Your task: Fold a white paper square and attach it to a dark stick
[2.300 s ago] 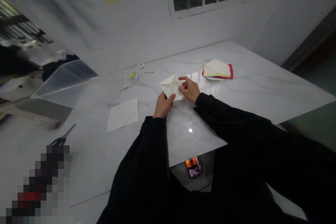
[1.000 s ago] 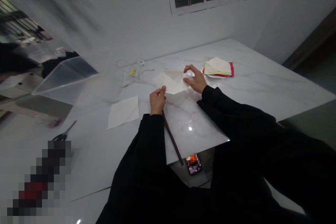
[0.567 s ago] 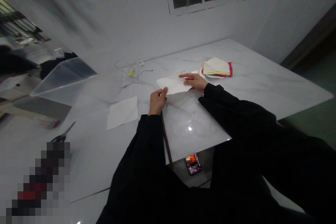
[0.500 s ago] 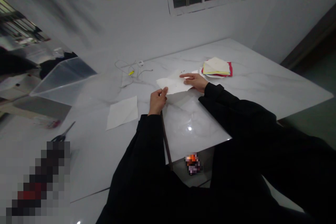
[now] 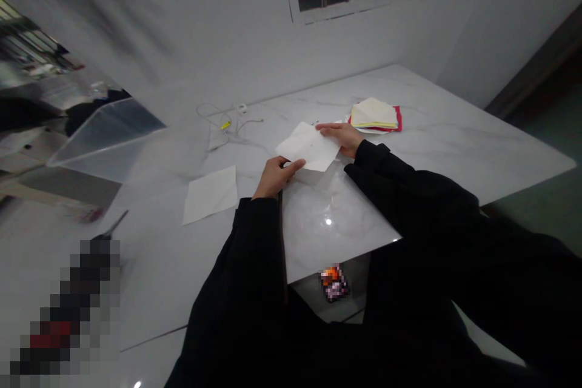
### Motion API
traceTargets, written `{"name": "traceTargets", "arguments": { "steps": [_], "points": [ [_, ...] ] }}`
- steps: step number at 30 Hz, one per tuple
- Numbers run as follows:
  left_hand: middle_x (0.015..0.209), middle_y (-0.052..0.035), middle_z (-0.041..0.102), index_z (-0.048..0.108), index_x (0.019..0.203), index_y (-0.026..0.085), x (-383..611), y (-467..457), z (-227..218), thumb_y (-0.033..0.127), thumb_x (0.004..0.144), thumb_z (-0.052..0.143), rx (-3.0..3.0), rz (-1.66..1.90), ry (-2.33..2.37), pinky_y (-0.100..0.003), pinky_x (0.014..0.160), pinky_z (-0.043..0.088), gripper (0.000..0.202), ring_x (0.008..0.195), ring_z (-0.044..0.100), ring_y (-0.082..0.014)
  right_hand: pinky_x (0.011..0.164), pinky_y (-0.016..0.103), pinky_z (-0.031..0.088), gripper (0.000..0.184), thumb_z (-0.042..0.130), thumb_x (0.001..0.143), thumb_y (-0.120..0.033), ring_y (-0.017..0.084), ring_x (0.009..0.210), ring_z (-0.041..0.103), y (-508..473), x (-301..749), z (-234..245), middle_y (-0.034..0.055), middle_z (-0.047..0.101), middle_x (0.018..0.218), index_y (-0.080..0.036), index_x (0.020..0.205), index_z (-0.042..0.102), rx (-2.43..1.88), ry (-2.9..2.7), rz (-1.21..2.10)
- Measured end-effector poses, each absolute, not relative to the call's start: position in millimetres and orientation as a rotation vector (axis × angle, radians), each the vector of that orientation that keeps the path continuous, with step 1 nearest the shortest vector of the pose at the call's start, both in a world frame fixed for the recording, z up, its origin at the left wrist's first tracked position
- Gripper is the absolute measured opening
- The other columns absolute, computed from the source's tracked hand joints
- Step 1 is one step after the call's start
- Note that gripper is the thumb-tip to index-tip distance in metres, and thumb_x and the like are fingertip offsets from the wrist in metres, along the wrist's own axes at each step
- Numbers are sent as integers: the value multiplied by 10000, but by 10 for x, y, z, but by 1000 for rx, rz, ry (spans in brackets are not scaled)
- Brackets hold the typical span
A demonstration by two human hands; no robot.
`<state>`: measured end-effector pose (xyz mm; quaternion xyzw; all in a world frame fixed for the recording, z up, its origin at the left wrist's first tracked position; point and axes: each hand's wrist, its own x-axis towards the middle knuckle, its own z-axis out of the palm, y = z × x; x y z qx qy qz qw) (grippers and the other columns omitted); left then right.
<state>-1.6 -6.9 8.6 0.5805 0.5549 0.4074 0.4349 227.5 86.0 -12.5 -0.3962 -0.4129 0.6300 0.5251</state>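
Both left hand (image 5: pixel 274 177) and right hand (image 5: pixel 340 137) touch white paper (image 5: pixel 309 145) on polished marble (image 5: pixel 454 157).

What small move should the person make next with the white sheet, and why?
Probably the left hand should smooth the sheet flat, because the right hand already rests on its far corner, steadying it on the table, while the left fingers only reach its near edge.

Your right hand (image 5: pixel 342 137) lies flat on a white paper sheet (image 5: pixel 309 145) at the frame's centre, and your left hand (image 5: pixel 275 177) sits just at its lower edge. On the marble worktop (image 5: pixel 436 151), a second sheet (image 5: pixel 210 195) lies lower left, and a stack of coloured paper (image 5: pixel 375 114) lies upper right.
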Motion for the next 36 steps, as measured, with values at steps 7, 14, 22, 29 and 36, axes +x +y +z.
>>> {"name": "traceTargets", "arguments": {
  "steps": [7, 14, 22, 29, 36],
  "points": [
    [534, 12, 528, 662, 663, 164, 15, -104, 108, 424, 775, 822, 1515, 938, 1365, -247, 492, 285, 325, 485, 399, -103, 980, 454, 630, 193, 806, 818, -158, 207, 864, 760, 866, 2294, -125, 93, 822, 1016, -148, 1010, 800, -955, -994, 1479],
    [512, -5, 523, 612, 591, 173, 17, -107, 82, 461, 803, 793, 1577, 866, 1354, -260, 500, 285, 401, 487, 418, -113, 979, 456, 624, 279, 793, 821, -125, 204, 844, 761, 875, 2299, -105, 83, 810, 989, -153, 1096, 754, -940, -903, 1536],
    [568, 24, 538, 643, 708, 158, -3, -67, 63, 438, 744, 797, 1477, 893, 1314, -233, 494, 293, 322, 494, 415, -88, 942, 366, 621, 315, 737, 856, -117, 180, 834, 746, 839, 2354, -23, 44, 796, 952, -163, 1166, 704, -860, -876, 1761],
    [552, 64, 466, 527, 720, 196, -11, -40, 73, 383, 706, 813, 1244, 1024, 1219, -193, 442, 232, 342, 452, 356, -53, 964, 408, 640, 219, 770, 917, -213, 220, 989, 763, 826, 2427, -22, 77, 802, 1056, -195, 1127, 710, -900, -935, 1940],
    [539, 76, 426, 537, 746, 193, 3, -26, 44, 350, 704, 834, 1222, 993, 1246, -190, 440, 218, 339, 448, 351, -54, 911, 370, 648, 195, 746, 929, -200, 206, 916, 753, 785, 2423, 0, 94, 793, 1076, -127, 1109, 724, -847, -1026, 1924]
  ]
}}
